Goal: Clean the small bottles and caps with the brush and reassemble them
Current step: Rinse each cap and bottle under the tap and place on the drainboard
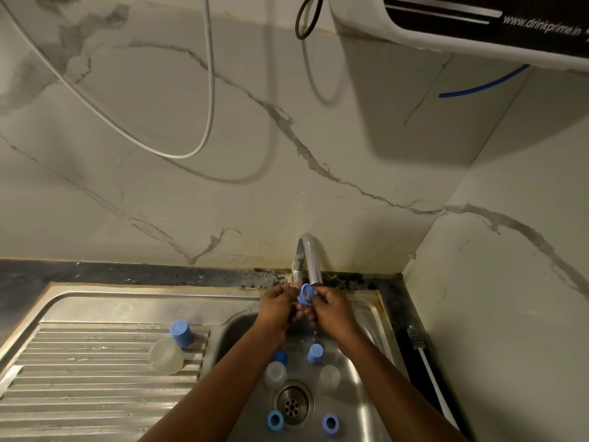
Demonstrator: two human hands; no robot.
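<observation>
Left hand [277,306] and right hand [331,309] pinching blue cap [306,294] under tap [307,256], bottle [274,373] partly hidden behind forearm

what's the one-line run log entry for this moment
hands: left hand, right hand both pinch round blue plastic cap | under curved steel tap | steel sink: clear small bottles, blue caps apart

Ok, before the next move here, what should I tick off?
1. Grip: left hand and right hand hold the cap: ok.
2. The cap is under the tap: ok.
3. Water running: drips fall below the hands, ok.
4. The brush in view: not ok.
5. The sink bottles capped or not: cannot tell.
6. The loose caps off the drain: ok.
</observation>
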